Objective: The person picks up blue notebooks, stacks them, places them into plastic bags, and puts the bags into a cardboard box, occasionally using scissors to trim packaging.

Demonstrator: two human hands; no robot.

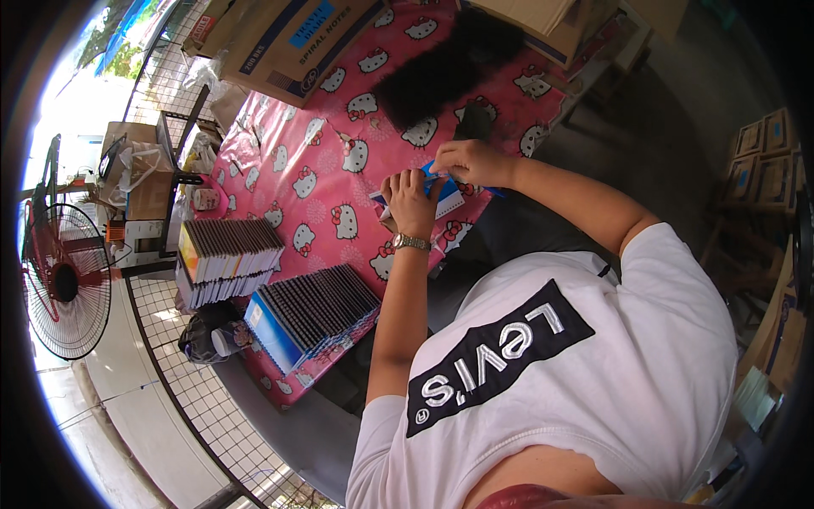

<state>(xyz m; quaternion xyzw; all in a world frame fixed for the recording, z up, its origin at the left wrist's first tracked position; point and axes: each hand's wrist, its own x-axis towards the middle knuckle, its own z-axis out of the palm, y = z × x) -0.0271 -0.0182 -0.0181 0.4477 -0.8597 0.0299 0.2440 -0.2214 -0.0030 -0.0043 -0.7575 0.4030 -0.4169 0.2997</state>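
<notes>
My left hand [410,200], with a wristwatch on its wrist, and my right hand [471,161] together grip a blue and white notebook [447,201]. The notebook is held just above the table's pink cartoon-cat cloth [326,161], near its right edge. My left hand pinches the notebook's near side; my right hand holds its upper blue edge. Part of the notebook is hidden by my fingers.
Two rows of spiral notebooks stand on the table's left: one row [229,254] and a blue-covered row [312,312]. A black fluffy bundle [449,64] and cardboard boxes [297,42] lie at the far end. A red fan [64,284] and wire mesh are at left, stacked boxes [763,161] at right.
</notes>
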